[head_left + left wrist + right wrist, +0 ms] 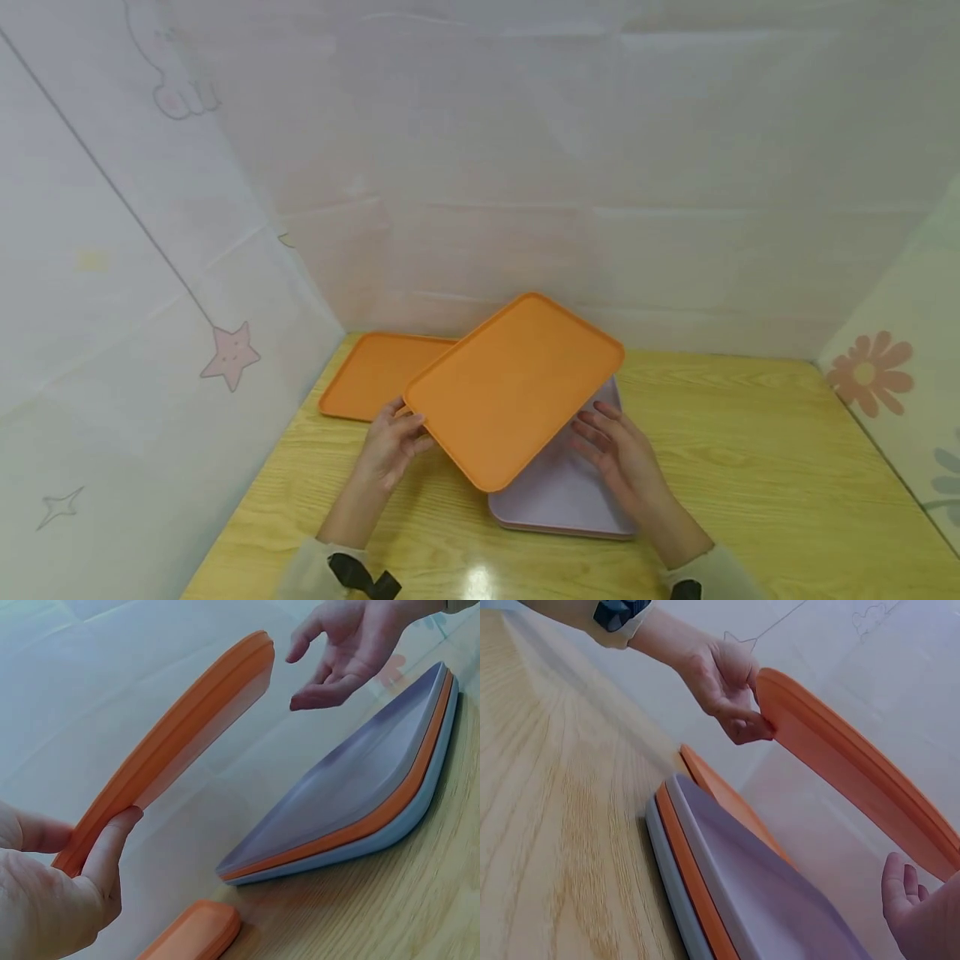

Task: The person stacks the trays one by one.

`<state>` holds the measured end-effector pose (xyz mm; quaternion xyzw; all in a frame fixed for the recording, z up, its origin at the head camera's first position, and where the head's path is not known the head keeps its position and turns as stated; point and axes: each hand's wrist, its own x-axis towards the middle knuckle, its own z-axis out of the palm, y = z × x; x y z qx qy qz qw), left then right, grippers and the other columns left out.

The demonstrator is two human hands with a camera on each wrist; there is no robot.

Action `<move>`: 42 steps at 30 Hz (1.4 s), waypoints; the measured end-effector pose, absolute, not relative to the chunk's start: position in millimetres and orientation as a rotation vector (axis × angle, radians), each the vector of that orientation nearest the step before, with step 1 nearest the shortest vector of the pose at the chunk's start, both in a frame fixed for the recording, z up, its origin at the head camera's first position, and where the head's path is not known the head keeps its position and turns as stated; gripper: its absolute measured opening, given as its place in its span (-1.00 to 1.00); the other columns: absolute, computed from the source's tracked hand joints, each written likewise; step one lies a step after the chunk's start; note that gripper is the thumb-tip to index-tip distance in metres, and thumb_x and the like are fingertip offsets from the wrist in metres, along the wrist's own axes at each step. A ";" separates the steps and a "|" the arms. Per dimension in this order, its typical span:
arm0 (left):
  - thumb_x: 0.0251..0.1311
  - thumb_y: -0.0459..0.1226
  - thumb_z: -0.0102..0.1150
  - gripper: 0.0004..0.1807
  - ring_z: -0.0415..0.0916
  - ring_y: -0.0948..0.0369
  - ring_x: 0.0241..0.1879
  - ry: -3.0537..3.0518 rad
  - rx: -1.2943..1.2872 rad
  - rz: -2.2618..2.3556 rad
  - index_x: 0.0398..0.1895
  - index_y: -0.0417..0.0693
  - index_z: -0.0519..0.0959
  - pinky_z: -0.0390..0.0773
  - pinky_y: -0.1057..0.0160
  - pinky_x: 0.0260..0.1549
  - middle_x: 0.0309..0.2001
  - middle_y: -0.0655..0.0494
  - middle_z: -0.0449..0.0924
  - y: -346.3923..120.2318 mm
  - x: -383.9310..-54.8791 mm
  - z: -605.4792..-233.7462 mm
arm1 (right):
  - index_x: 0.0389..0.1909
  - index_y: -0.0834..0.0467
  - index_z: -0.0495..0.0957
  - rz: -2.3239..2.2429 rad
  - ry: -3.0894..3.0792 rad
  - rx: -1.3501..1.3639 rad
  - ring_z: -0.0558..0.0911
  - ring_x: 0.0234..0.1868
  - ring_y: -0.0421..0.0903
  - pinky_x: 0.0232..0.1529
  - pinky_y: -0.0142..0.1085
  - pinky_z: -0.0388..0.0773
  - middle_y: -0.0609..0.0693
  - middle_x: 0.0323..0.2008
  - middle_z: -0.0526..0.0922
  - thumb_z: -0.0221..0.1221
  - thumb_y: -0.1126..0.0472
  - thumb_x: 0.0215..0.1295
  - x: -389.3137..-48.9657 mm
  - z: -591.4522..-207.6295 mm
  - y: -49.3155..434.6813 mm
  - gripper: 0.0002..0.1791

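Observation:
My left hand [392, 442] pinches an orange tray [517, 387] at its left corner, thumb on one face and fingers on the other. The tray is held tilted in the air above a stack of trays. On top of that stack lies a purple tray [562, 483], with an orange tray [375, 834] and a light blue tray [405, 829] under it. My right hand [618, 454] has its fingers spread loosely near the raised tray's right edge. A gap shows between this hand and the tray in the left wrist view.
Another orange tray [360, 379] lies flat at the table's back left, partly hidden behind the raised one. The wooden table [750, 475] meets pale wall sheets [600, 167] at the back and on both sides.

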<state>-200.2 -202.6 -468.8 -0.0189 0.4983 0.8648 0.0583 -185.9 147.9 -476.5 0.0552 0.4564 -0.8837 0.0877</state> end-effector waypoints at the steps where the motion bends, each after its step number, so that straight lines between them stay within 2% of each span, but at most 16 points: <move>1: 0.36 -0.57 0.00 -0.42 0.56 0.19 -0.19 1.503 -0.052 2.628 0.37 -0.21 0.09 0.71 0.29 -0.29 -0.01 0.00 0.43 -200.1 -200.1 -469.4 | 0.50 0.26 0.01 -2.636 1.355 0.168 0.59 0.19 0.03 0.30 -0.01 0.48 0.04 0.07 0.56 0.02 0.27 0.54 -185.5 -475.7 147.3 -0.37; 10: 0.34 -0.56 0.04 -0.38 0.56 0.19 -0.21 1.472 -0.045 2.640 0.38 -0.18 0.06 0.71 0.29 -0.29 -0.04 -0.01 0.45 -181.9 -198.4 -476.1 | 0.43 0.20 0.19 -2.658 1.391 0.189 0.60 0.08 -0.10 0.11 -0.19 0.62 -0.08 0.06 0.58 0.04 0.25 0.54 -183.3 -467.6 141.2 -0.48; 19: 0.37 -0.53 0.05 -0.34 0.61 0.18 -0.17 1.536 -0.012 2.598 0.43 -0.18 0.01 0.72 0.23 -0.18 -0.03 -0.03 0.50 -172.0 -194.1 -480.4 | 0.58 0.10 0.08 -2.610 1.493 0.309 0.65 -0.04 -0.12 -0.03 -0.25 0.67 -0.08 0.05 0.59 0.13 0.32 0.43 -181.9 -468.5 140.5 -0.25; 24: 0.36 -0.51 0.10 -0.35 0.63 0.20 -0.18 1.603 -0.061 2.576 0.39 -0.10 0.06 0.73 0.20 -0.25 -0.10 0.05 0.54 -165.7 -194.8 -479.8 | 0.63 0.02 -0.02 -2.586 1.537 0.356 0.64 -0.05 -0.14 -0.04 -0.23 0.67 -0.02 0.23 0.46 0.15 0.33 0.42 -183.4 -470.4 141.2 -0.15; 28: 0.32 -0.53 0.14 -0.36 0.63 0.19 -0.18 1.625 -0.091 2.561 0.34 -0.07 0.08 0.73 0.17 -0.30 -0.11 0.07 0.53 -160.8 -195.5 -480.3 | 0.63 0.01 0.00 -2.561 1.587 0.414 0.64 -0.07 -0.18 -0.09 -0.26 0.67 0.01 0.31 0.37 0.15 0.35 0.40 -185.9 -472.4 143.7 -0.15; 33: 0.29 -0.53 0.16 -0.34 0.62 0.15 -0.15 1.661 -0.080 2.519 0.32 -0.10 0.04 0.74 0.14 -0.28 -0.03 0.00 0.49 -156.4 -195.9 -483.3 | 0.62 0.04 0.02 -2.568 1.603 0.430 0.65 -0.13 -0.19 -0.14 -0.26 0.68 -0.04 0.22 0.41 0.14 0.38 0.39 -189.9 -474.8 150.6 -0.16; 37: 0.29 -0.46 0.20 -0.30 0.61 0.08 -0.04 1.692 -0.040 2.434 0.35 -0.11 0.01 0.72 -0.04 -0.15 0.13 -0.11 0.43 -156.8 -195.8 -484.7 | 0.62 0.02 0.03 -2.575 1.587 0.423 0.68 -0.16 -0.19 -0.17 -0.26 0.69 -0.16 0.09 0.54 0.11 0.40 0.39 -192.3 -476.7 159.5 -0.17; 42: 0.40 -0.26 0.15 -0.32 0.45 0.00 0.09 1.681 0.037 2.276 0.39 -0.07 -0.03 0.58 -0.29 0.00 0.30 -0.21 0.13 -167.4 -198.9 -483.3 | 0.63 0.03 0.01 -2.542 1.594 0.384 0.68 -0.20 -0.21 -0.19 -0.30 0.69 -0.23 -0.16 0.68 0.08 0.40 0.42 -194.7 -479.0 177.1 -0.18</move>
